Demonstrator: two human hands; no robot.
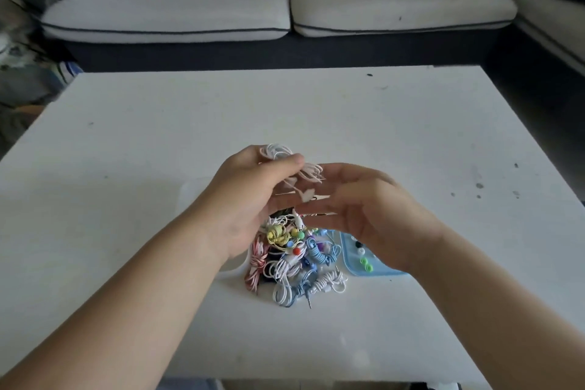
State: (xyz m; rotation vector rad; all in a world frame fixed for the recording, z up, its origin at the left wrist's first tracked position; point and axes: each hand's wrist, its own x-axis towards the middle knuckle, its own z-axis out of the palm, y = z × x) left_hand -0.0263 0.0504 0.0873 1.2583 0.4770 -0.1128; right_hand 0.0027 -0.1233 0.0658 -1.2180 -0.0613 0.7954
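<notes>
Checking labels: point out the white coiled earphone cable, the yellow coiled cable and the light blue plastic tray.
white coiled earphone cable (278, 151): head view, top loops.
yellow coiled cable (276, 235): head view, wound middle.
light blue plastic tray (381, 271): head view, near rim.

Fingers of right hand (364, 212) motion-blurred; contact with cord (281, 153) unclear. Lower cord strands blurred. Pile (294, 260) partly hidden under left hand (247, 199). Tray (386, 272): far part behind right hand, pieces on it too small to identify. Desk (158, 136) near edge cut off.
</notes>
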